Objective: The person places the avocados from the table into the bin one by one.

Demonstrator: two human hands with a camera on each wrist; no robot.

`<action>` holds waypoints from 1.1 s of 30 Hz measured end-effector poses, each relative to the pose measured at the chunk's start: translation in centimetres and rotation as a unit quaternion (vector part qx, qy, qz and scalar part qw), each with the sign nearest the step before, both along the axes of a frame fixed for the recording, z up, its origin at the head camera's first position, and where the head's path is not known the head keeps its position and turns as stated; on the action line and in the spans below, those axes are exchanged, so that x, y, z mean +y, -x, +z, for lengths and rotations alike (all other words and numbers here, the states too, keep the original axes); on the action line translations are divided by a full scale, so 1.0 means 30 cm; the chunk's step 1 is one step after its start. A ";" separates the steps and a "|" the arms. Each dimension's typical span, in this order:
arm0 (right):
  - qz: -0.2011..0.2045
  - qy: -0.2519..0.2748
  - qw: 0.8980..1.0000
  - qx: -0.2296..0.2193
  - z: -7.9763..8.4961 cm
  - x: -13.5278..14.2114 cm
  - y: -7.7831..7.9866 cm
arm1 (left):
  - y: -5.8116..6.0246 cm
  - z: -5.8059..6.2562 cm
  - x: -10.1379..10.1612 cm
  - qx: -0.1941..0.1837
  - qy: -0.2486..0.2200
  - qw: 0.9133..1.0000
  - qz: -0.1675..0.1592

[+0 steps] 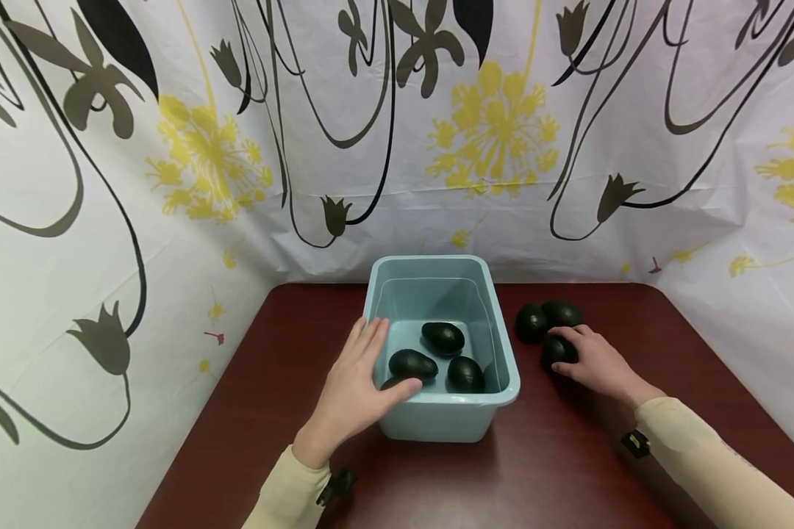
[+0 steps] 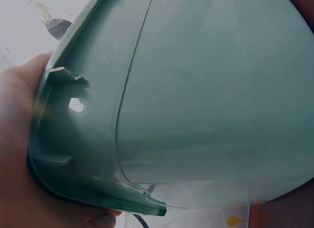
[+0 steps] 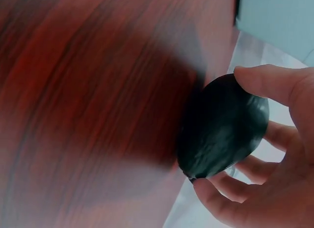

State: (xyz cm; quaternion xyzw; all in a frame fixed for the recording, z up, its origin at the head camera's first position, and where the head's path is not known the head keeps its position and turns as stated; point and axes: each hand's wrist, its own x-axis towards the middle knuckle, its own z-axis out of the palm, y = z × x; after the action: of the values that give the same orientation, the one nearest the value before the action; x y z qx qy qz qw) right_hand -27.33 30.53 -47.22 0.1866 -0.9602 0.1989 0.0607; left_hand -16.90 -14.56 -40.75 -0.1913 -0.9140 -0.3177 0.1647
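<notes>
1. In the head view, my left hand lay on the near left corner of the pale blue bin. Its fingers were nearly straight along the rim and its thumb hooked over the front edge, so it steadied the bin more than gripped it. Three dark avocados lay loose on the bin floor. My right hand sat on the red-brown counter to the right of the bin, its fingers curled over one avocado. Two more avocados sat just behind it, touching each other.

2. In the left wrist view, the bin's outer wall and moulded rim filled almost everything. My palm pressed against the corner, and I could not tell from here how the fingers lay.

3. In the right wrist view, my right fingers and thumb wrapped the avocado, one finger over its top and others under its lower edge. It seemed to rest on the counter or sit barely off it; the blur kept me from telling which.

4. I judged the step in hand to be the pick-up of the fourth avocado. The next move called for a firm hold, a lift high enough to clear the bin's right wall, and a release over a free patch of floor, while my left hand kept the bin from sliding.
</notes>
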 end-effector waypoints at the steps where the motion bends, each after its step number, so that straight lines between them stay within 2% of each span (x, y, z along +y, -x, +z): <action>1: 0.000 -0.005 1.000 -0.003 -0.002 0.000 -0.002 | 0.000 0.000 0.000 0.000 0.000 1.000 0.000; 16: -0.005 -0.029 0.999 -0.021 -0.009 0.012 -0.016 | -0.004 0.000 0.002 0.001 -0.002 1.000 0.000; 25: 0.011 -0.019 1.000 -0.011 -0.013 0.017 -0.030 | -0.007 -0.005 0.002 -0.003 -0.002 1.000 0.002; 33: 0.033 -0.015 0.999 -0.019 0.000 0.007 -0.033 | -0.004 -0.001 0.001 0.003 -0.006 1.000 0.000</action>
State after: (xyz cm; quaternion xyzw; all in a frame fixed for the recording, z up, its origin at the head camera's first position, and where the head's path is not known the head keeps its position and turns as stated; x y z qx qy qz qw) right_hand -26.35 30.74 -47.23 0.2153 -0.9574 0.1895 0.0329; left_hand -16.80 -14.52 -40.79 -0.1914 -0.9114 -0.3226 0.1691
